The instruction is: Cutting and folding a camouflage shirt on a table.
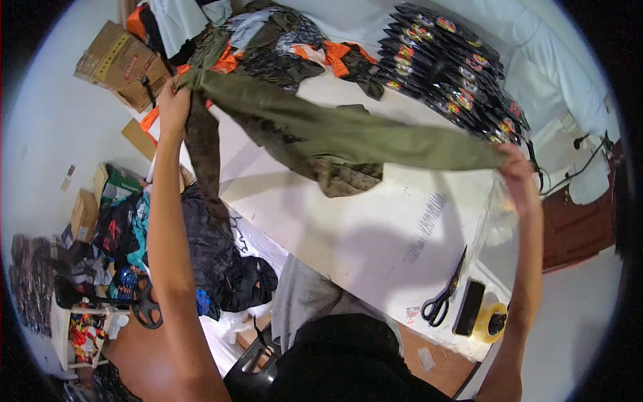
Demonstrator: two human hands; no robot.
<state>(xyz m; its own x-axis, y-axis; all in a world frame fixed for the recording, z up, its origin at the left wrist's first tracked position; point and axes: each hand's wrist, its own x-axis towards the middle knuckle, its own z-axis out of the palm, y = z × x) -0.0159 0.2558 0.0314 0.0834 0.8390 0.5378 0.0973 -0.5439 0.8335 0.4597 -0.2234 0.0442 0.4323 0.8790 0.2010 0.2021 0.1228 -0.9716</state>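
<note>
An olive-green garment (375, 137) with a darker, camouflage-like part is stretched across the air above the white table (402, 221). My left hand (174, 107), at the upper left, is closed on one end of it. At the right, my right hand (517, 173) grips the other end, its fingers slightly blurred. A dark sleeve-like length hangs down beneath my left hand, and a mottled fold sags in the middle. Whether it is a jacket or trousers I cannot tell.
Scissors (439, 308), a black phone-like slab (469, 307) and a yellow tape roll (490, 321) lie at the table's near right corner. Black packaged items (442, 67) are stacked at the back right. Mixed clothes (284, 40) and a cardboard box (124, 63) stand farther left; black fabric (218, 248) lies nearer.
</note>
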